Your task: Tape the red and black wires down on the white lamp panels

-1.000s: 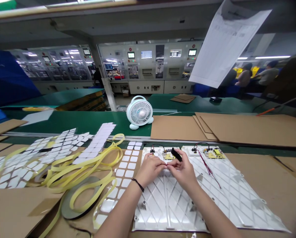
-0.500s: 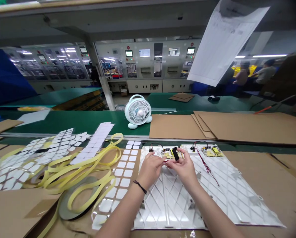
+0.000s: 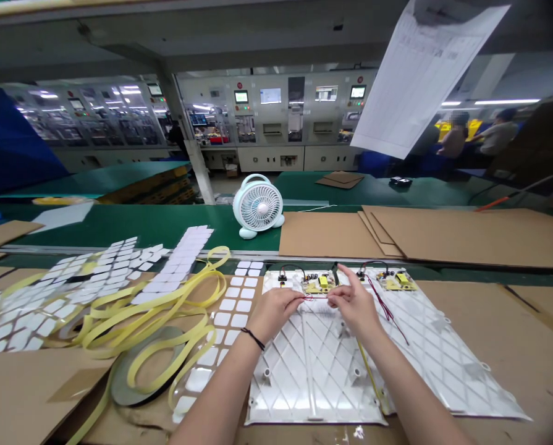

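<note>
The left hand [image 3: 274, 315] and the right hand [image 3: 356, 307] meet just above the upper part of a ribbed white plastic panel [image 3: 285, 395], with a thin red wire [image 3: 316, 296] running between them. The left fingers [image 3: 295, 298] are closed in a pinch on the wire. The right fingers [image 3: 348, 281] are partly open, with the index finger raised; whether the right thumb grips the wire or only touches it is too fine to make out.

Directly beyond the fingers, a small circuit board [image 3: 317, 284] with yellow components lies on the panel. Farther right of the fingers, a second circuit board [image 3: 399, 282] lies on a matching panel [image 3: 447, 358], with red-and-black leads [image 3: 387, 303] trailing from it.

The black piece held in the hands a second ago is no longer between the fingers. A dark sliver [image 3: 335, 270] stands just beyond the right index fingertip, too thin to identify.

Left of the fingers, white foam pads [image 3: 232, 321] sit in rows on a clear liner, beside looped yellow tape strips [image 3: 156, 303] and a dark tape roll [image 3: 139, 377] on the cardboard-covered counter [image 3: 512, 346]. A black band [image 3: 253, 339] circles the left wrist.
</note>
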{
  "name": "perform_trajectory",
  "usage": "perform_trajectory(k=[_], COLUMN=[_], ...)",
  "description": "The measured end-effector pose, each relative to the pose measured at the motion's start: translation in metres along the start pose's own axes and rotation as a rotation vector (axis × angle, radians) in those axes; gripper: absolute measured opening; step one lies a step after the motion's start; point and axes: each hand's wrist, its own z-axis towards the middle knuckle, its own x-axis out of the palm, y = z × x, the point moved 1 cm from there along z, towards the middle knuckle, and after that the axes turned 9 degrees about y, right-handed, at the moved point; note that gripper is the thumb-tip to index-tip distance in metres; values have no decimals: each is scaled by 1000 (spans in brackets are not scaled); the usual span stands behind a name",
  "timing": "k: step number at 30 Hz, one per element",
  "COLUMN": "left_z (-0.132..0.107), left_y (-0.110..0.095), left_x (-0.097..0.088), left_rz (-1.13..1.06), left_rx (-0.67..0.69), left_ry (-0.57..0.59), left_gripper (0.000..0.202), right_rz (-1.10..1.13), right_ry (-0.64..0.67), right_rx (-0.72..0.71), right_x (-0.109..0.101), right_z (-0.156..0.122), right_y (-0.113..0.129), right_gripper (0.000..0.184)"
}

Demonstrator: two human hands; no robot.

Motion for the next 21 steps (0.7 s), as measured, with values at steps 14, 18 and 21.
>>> perform_trajectory(k=[14, 18, 21], left_z=[4, 4, 5], left_y=[16, 10, 7], left_x=[12, 10, 8], left_rz=[89, 116, 124], left_rx=[-228, -231, -223], left_ry=[229, 254, 273], left_gripper=[25, 26, 26], right_rz=[-657, -865, -971], right_ry=[10, 40, 73], right_rx=[151, 96, -7], right_x=[-42, -44, -45], right_z=[10, 8, 7], right_y=[-23, -14, -2], right_gripper=[64, 55, 43])
